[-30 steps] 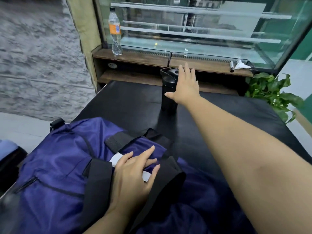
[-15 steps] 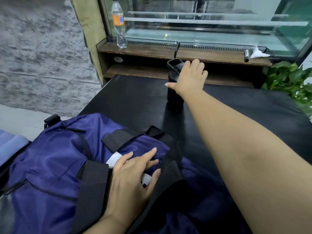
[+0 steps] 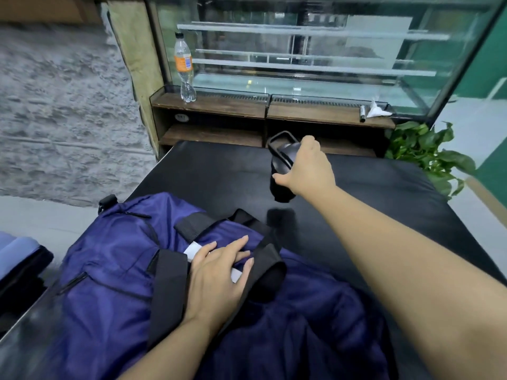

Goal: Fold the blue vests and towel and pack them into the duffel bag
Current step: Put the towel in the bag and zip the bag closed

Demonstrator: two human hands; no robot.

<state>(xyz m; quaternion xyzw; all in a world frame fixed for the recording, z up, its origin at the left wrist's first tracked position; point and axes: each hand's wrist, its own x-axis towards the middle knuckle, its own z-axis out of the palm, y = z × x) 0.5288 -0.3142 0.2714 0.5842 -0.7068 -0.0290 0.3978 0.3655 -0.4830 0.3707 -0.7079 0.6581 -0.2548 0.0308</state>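
On the near left of the black table (image 3: pixel 219 174), the left hand (image 3: pixel 216 278) presses flat on the blue duffel bag (image 3: pixel 109 270). Farther off, the right hand (image 3: pixel 307 171), its grip now closed round the black tumbler (image 3: pixel 279 165), has lifted and tilted it clear, probably to pack it.

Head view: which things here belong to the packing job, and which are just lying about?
Job: duffel bag, left hand resting on it, right hand gripping a black flask.

Lying about: plastic bottle, crumpled tissue, potted plant.
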